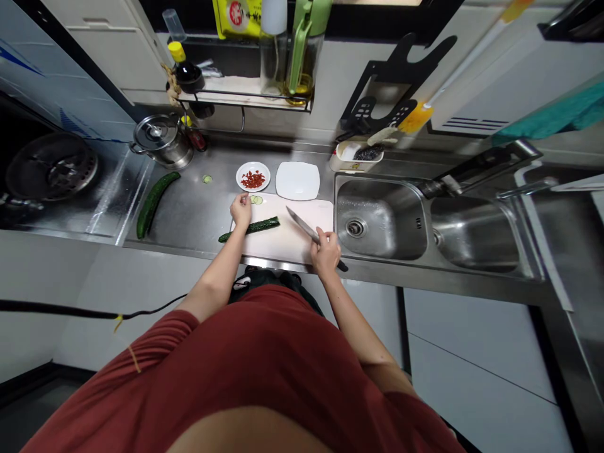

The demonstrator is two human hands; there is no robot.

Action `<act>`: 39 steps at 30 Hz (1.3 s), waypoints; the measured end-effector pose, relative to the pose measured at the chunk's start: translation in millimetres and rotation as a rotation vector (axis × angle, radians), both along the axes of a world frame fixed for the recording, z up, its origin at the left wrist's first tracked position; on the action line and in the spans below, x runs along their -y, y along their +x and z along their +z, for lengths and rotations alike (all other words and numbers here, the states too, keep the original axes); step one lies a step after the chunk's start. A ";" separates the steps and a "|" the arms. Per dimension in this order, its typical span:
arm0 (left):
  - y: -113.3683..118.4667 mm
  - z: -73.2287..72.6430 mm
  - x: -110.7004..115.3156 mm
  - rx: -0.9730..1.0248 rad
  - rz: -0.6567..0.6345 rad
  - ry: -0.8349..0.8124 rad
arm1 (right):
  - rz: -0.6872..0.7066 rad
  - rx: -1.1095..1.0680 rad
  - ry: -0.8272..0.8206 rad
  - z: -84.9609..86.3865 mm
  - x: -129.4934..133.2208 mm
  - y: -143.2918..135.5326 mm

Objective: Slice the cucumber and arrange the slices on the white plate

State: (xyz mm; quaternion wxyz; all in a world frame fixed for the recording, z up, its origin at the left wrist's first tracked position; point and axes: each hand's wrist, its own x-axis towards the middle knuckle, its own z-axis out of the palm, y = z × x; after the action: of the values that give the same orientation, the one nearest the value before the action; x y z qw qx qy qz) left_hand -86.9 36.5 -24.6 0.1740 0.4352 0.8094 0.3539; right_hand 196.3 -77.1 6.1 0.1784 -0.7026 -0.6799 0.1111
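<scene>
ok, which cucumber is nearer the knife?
The straight cucumber on the white cutting board, passing under the left wrist; the curved cucumber lies farther left, on the steel counter.

Kitchen, as I log it remotely via head cam. S/s counter (207,207) w/ dbl. sink (389,223) & tap (491,165); lidded pot (175,151), at L; wall shelf (231,85) w/ yel.-capped dk. btl. (189,77) & green-topped oil btl. (302,75); blk. wall rack (399,70); cutting bd. (287,244) w/ cucumber pc. (263,224); knife (302,223); wht. plate (240,170), chopped red bits (253,180).

Yellow packet (239,20), top of frame: is displaying a round red emblem (236,12).
Lettering: is appearing too small to read.
</scene>
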 end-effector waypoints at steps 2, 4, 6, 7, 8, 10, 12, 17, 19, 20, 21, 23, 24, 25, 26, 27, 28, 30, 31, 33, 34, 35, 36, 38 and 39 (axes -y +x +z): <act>2.2 3.7 11.0 0.005 -0.005 0.015 | -0.058 -0.102 0.015 -1.7 -2.1 -0.3; 4.8 8.3 22.2 0.009 -0.021 0.009 | -0.091 -0.189 0.023 -3.6 -5.0 -0.5; 7.4 12.3 33.0 0.004 -0.055 0.014 | -0.097 -0.233 0.014 -4.9 -7.7 -1.0; 8.7 13.5 38.2 -0.001 -0.078 0.024 | -0.096 -0.241 0.006 -5.2 -8.8 -1.5; 10.0 14.0 43.2 -0.008 -0.108 0.037 | -0.094 -0.246 -0.003 -5.1 -9.6 -2.2; 12.6 12.7 52.4 -0.032 -0.187 0.065 | -0.083 -0.256 -0.020 -4.3 -10.3 -4.3; 15.5 9.0 60.2 -0.068 -0.287 0.097 | -0.062 -0.267 -0.031 -3.2 -10.4 -6.7; 27.2 -0.6 69.9 -0.163 -0.533 0.159 | 0.023 -0.223 -0.110 -2.6 -11.6 -13.4; 32.4 -2.7 68.8 -0.184 -0.618 0.166 | 0.063 -0.165 -0.174 -1.5 -12.5 -17.4; 34.6 -3.5 67.5 -0.193 -0.652 0.168 | 0.083 -0.132 -0.209 -0.2 -12.7 -19.9; 36.4 -4.3 66.0 -0.202 -0.679 0.169 | 0.103 -0.099 -0.242 1.6 -12.7 -22.7; 38.3 -6.1 62.8 -0.214 -0.709 0.165 | 0.138 -0.046 -0.294 6.1 -11.9 -29.1; 38.6 -7.1 61.5 -0.214 -0.717 0.162 | 0.152 -0.026 -0.314 8.3 -11.3 -32.5; 38.5 -8.0 60.5 -0.211 -0.722 0.159 | 0.166 -0.012 -0.330 10.4 -10.6 -35.8; 38.1 -8.9 59.9 -0.207 -0.722 0.158 | 0.177 -0.003 -0.343 12.0 -9.8 -39.0; 37.5 -9.8 59.5 -0.203 -0.721 0.156 | 0.187 0.002 -0.355 13.0 -9.1 -41.9; 36.9 -10.5 59.4 -0.201 -0.720 0.155 | 0.196 0.004 -0.364 13.6 -8.4 -44.6; 35.9 -11.5 59.6 -0.197 -0.723 0.152 | 0.210 0.007 -0.379 13.5 -7.5 -48.9; 35.5 -11.9 59.7 -0.194 -0.731 0.153 | 0.217 0.009 -0.386 13.0 -7.2 -50.6; 35.0 -12.7 59.8 -0.182 -0.751 0.161 | 0.232 0.015 -0.399 11.7 -7.0 -53.4; 34.9 -13.0 59.8 -0.176 -0.757 0.166 | 0.239 0.018 -0.404 11.0 -6.9 -54.6; 34.8 -13.4 59.7 -0.173 -0.758 0.168 | 0.246 0.020 -0.409 10.3 -7.0 -55.7; 34.8 -13.8 59.7 -0.171 -0.754 0.167 | 0.251 0.023 -0.411 9.6 -7.0 -56.8; 34.6 -14.9 59.4 -0.170 -0.744 0.157 | 0.259 0.029 -0.416 8.2 -6.9 -59.1; 34.5 -15.5 59.3 -0.170 -0.743 0.155 | 0.261 0.032 -0.421 7.6 -6.8 -60.2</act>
State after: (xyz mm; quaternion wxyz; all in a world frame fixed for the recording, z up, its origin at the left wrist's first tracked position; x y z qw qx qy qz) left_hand -52.4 -22.8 -40.1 0.1891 0.7382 0.5791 0.2896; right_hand 136.1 -70.4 13.6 0.0012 -0.6323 -0.7294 0.2612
